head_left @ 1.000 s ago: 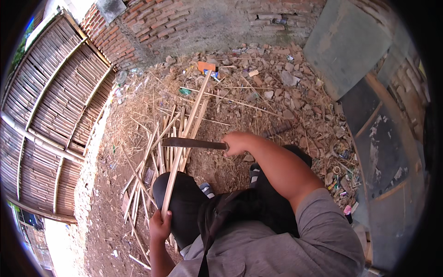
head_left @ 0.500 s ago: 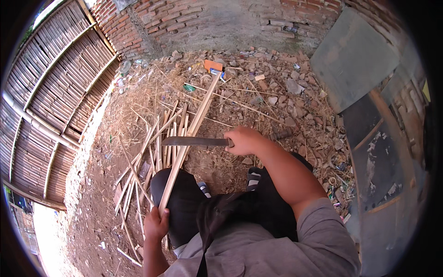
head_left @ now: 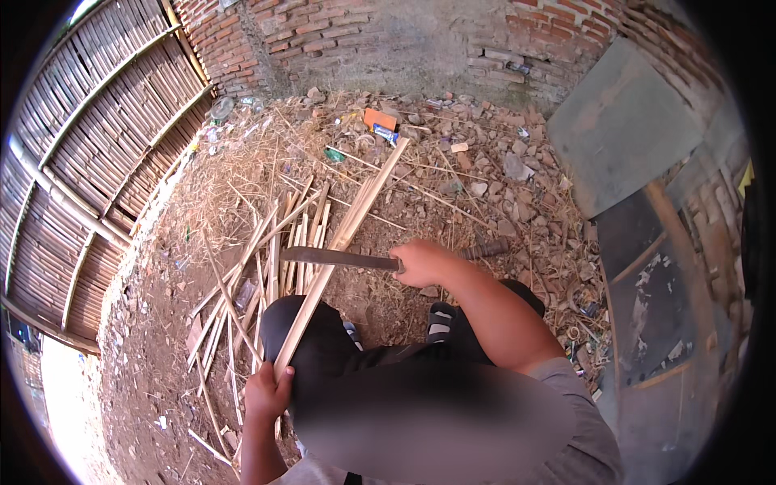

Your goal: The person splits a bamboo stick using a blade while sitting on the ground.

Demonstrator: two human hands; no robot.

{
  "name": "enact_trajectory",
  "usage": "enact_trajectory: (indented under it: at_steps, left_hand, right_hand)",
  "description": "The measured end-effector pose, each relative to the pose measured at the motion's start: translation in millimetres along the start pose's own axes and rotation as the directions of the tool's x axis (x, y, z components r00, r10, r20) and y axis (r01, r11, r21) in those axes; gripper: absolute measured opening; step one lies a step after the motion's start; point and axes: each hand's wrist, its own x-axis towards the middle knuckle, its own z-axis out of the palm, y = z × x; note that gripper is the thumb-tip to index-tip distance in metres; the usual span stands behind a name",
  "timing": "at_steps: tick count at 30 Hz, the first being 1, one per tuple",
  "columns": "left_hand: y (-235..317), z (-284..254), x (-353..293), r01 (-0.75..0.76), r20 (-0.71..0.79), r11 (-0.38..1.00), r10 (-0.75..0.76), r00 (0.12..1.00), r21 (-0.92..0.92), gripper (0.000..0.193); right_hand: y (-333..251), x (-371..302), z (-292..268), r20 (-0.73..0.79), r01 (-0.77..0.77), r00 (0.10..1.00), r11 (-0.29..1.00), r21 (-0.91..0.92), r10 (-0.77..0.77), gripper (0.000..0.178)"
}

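My left hand [head_left: 267, 393] is closed round the near end of a long pale bamboo strip [head_left: 309, 305], beside my left knee. The strip slants away from me to the right, its far end over the rubble. Lengthwise lines show on its far half. In my right hand [head_left: 422, 263] is a machete [head_left: 356, 259], its dark blade pointing left. The blade lies across the strip near mid-length; whether it bites into the wood I cannot tell. The handle is mostly hidden by my fingers.
Cut bamboo strips [head_left: 218, 335] lie piled on the dirt at left. A dark cylindrical piece [head_left: 485, 249] lies beyond my right wrist. Rubble [head_left: 517, 194] covers the ground toward the brick wall [head_left: 388, 52]. A bamboo fence [head_left: 105, 121] stands left, grey panels [head_left: 622, 121] lean right.
The strip's far end has swung slightly right, and its far half looks wider. The machete stays across the strip, its handle end a little lower. Both hands keep their hold. The view has shifted slightly.
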Motion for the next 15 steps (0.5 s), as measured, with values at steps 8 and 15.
enact_trajectory:
  at_steps: [8, 15]
  left_hand:
    - [1, -2, 0, 0.034, 0.03, 0.999, -0.034, 0.999, -0.01, 0.048]
    - [2, -5, 3, 0.031, 0.031, 0.999, -0.032, 0.999, 0.024, 0.051]
  right_hand:
    - [49, 17, -5, -0.012, -0.07, 0.997, 0.98, 0.188, 0.074, 0.05]
    - [36, 5, -13, -0.113, -0.05, 0.991, 0.99, 0.129, 0.065, 0.047]
